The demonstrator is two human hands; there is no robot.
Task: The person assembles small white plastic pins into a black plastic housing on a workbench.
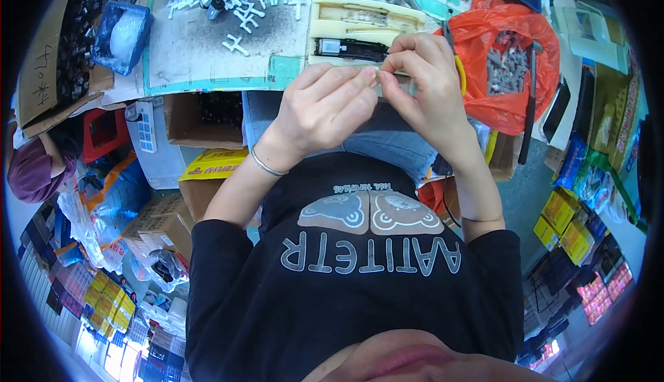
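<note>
**Both hands pinch a small part at the bench edge, upper centre of frame**

Far left edge: a second person's maroon sleeve point(31, 168), not engaged with the work. Upper left: a blue tray point(124, 33) with a clear plastic bag inside, resting on the grey work mat point(200, 50). Scattered white plastic cross-shaped pieces point(238, 8) lie across the top of the mat. Below the bench edge, an open cardboard box point(200, 119).

Left hand point(325, 102), centre frame: silver bangle point(266, 164) on the wrist, fingers curled and brought together, thumb and forefinger closed at the tips on a small pale part point(377, 76). The part is too small to identify further. It sits between the two hands, just in front of the bench edge.

Behind the hands: a cream foam jig point(360, 22) with a black oblong component point(353, 49) seated in its lower slot.

Right hand point(425, 85), right of centre: fingertips pinched together on the same small part, meeting the left fingertips. A yellow band shows at the back of this hand.

Upper right: an orange plastic bag point(512, 98), open, holding grey moulded pieces point(508, 67). A dark slim tool point(529, 105) lies across its right side.
</note>
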